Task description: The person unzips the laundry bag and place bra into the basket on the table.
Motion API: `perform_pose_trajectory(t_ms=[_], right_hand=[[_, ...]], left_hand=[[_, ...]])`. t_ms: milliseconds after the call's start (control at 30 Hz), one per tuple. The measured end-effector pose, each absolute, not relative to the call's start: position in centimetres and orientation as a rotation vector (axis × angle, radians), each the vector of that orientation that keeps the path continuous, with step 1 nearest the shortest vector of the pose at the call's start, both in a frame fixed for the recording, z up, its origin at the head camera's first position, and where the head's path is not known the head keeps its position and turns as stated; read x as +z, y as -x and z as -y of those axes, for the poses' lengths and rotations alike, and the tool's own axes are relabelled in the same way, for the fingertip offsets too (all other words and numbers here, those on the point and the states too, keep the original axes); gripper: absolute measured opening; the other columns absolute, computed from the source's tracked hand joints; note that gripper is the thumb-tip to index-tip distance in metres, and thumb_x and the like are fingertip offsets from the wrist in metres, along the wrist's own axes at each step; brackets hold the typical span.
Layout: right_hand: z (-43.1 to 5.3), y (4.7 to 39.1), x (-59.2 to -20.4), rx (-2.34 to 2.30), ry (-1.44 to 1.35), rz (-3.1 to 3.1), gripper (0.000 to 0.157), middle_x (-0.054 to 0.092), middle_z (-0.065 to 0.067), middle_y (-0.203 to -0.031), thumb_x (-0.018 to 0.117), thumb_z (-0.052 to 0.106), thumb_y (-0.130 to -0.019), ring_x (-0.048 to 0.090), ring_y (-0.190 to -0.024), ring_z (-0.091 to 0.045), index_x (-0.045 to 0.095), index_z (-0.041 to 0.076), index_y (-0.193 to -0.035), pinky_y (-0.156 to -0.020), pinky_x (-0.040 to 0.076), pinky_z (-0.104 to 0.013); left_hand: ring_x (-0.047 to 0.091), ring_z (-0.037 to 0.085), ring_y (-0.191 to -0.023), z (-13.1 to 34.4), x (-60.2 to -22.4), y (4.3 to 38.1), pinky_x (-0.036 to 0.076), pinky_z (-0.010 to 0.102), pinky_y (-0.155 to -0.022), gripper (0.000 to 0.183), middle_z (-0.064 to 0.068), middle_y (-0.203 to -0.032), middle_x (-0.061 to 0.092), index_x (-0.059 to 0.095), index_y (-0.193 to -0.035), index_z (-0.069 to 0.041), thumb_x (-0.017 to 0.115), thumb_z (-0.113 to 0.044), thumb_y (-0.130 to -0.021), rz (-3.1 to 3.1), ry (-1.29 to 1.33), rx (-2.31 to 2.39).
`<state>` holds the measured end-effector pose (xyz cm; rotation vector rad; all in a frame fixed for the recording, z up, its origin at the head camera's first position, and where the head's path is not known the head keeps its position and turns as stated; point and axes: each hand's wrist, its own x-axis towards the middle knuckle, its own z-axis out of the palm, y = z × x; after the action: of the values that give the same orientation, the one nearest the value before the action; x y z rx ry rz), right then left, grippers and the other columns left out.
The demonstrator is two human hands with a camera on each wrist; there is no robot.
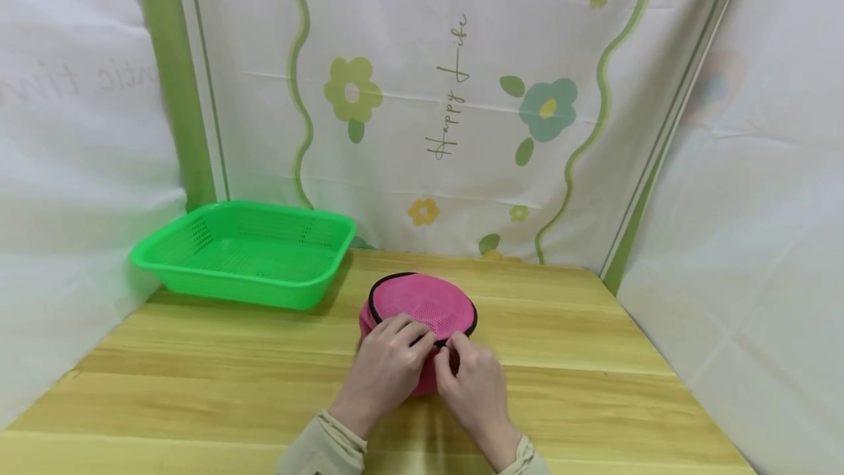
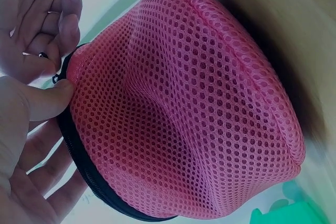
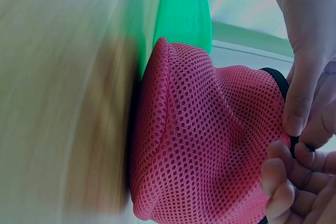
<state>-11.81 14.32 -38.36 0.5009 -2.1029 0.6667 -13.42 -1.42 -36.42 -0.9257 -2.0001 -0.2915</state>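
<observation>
A round pink mesh laundry bag [image 1: 428, 299] with a black zipper round its top stands on the table. My left hand [image 1: 387, 366] grips the bag's top edge; in the left wrist view its thumb presses the black zipper [image 2: 86, 169] from the side while other fingers lie over the lid. Close beside it, my right hand [image 1: 476, 385] pinches the small dark zipper pull [image 3: 310, 147] between thumb and forefinger at the front of the rim. The mesh side [image 2: 184, 98] bulges and has a dent in it. Fingers partly cover the slider.
A green plastic basket [image 1: 240, 282] sits at the back left of the wooden table [image 1: 217, 380], apart from the bag. Printed white curtains [image 1: 409, 108] hang behind the table and along both sides.
</observation>
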Motion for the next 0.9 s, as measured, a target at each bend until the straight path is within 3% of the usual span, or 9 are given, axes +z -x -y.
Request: perform_pose_trajectory(t_ms=[400, 900], right_hand=[[-14.37, 11.92, -38.48, 0.673, -0.452, 2.101, 0.031, 0.029, 0.016, -0.055, 0.063, 0.002, -0.073, 0.025, -0.046, 0.005, 0.040, 0.021, -0.062, -0.036, 0.021, -0.013], [-14.21, 11.94, -38.45, 0.741, -0.503, 2.096, 0.028, 0.036, 0.012, -0.058, 0.063, 0.002, -0.080, 0.031, -0.048, 0.004, 0.046, 0.019, -0.067, -0.038, 0.026, -0.013]], left_hand=[[0.063, 0.018, -0.081, 1.66, -36.86, 13.63, 0.056, 0.034, -0.072, 0.012, 0.001, -0.085, 0.069, 0.076, -0.083, -0.011, 0.075, -0.001, -0.076, 1.951, 0.913, -0.297], [0.062, 0.019, -0.082, 1.60, -36.54, 13.89, 0.056, 0.035, -0.076, 0.009, 0.002, -0.087, 0.069, 0.076, -0.088, -0.010, 0.076, -0.008, -0.080, 1.954, 0.924, -0.350]])
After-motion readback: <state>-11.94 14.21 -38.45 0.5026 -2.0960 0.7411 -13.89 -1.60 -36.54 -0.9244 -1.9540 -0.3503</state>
